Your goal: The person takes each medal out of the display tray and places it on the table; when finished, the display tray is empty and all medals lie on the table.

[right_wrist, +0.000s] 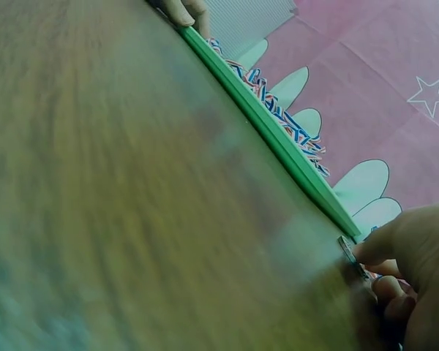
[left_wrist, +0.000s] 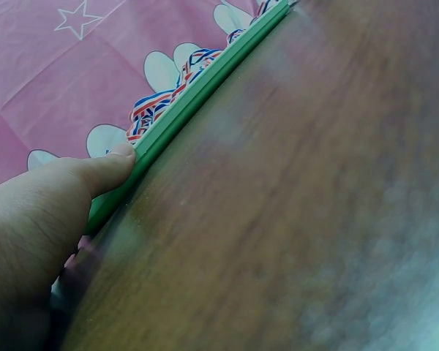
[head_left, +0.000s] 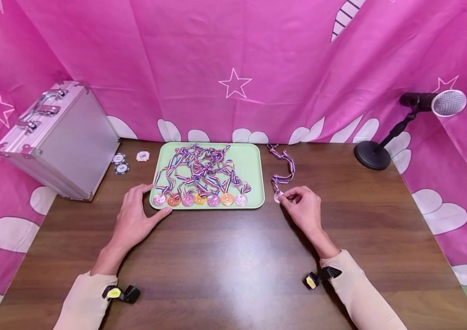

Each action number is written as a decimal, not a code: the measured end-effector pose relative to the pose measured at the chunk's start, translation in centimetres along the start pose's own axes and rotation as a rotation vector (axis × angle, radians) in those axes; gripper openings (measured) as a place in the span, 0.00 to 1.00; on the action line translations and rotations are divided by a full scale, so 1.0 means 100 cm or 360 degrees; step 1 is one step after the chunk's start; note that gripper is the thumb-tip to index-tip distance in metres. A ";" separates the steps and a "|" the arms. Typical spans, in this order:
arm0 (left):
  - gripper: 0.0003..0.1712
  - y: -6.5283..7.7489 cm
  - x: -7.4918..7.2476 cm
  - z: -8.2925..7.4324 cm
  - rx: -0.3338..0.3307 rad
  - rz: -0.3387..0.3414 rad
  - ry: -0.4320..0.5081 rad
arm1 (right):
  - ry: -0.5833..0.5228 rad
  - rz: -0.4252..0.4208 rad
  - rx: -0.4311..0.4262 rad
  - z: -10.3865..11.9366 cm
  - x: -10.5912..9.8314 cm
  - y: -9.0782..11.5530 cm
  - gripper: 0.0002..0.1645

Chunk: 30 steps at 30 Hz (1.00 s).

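My left hand point(head_left: 136, 217) holds the front left corner of a light green tray point(head_left: 254, 158), its thumb at the front rim and its fingers along the left side. Several medals point(head_left: 214, 200) in silver, bronze and gold tones lie in a row along the tray's front. Their striped red, white and blue ribbons point(head_left: 202, 169) are heaped behind them. To the right of the tray, my right hand point(head_left: 305, 208) pinches the edge of a silver-toned medal point(head_left: 277, 197) at the table. This medal's ribbon point(head_left: 291, 167) trails in a curve toward the back of the table.
A silver metal case point(head_left: 68, 142) stands at the back left, with several poker chips point(head_left: 143, 156) beside it. At the back right is a microphone point(head_left: 435, 101) on a black stand point(head_left: 372, 156). A pink curtain point(head_left: 200, 55) surrounds the brown wooden table point(head_left: 225, 266).
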<state>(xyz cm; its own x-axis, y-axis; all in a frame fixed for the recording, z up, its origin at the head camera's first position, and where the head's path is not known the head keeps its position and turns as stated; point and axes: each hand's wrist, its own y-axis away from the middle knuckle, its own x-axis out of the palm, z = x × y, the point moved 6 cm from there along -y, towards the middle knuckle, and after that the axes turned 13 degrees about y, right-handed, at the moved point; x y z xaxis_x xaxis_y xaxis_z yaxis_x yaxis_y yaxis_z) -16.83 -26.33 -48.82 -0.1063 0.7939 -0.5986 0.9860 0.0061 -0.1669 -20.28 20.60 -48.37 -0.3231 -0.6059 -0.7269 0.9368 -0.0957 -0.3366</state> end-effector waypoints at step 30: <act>0.54 0.000 -0.001 0.000 -0.0014 0.0008 0.0000 | -0.0037 0.0200 -0.0128 0.072 0.023 0.010 0.08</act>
<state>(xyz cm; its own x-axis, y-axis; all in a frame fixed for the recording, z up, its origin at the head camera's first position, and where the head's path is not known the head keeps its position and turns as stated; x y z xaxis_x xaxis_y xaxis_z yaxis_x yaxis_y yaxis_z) -16.85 -26.39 -48.79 -0.1013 0.7939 -0.5995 0.9876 0.0076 -0.1568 -19.13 13.45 -46.09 -0.2000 -0.6273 -0.7527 0.9555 0.0452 -0.2915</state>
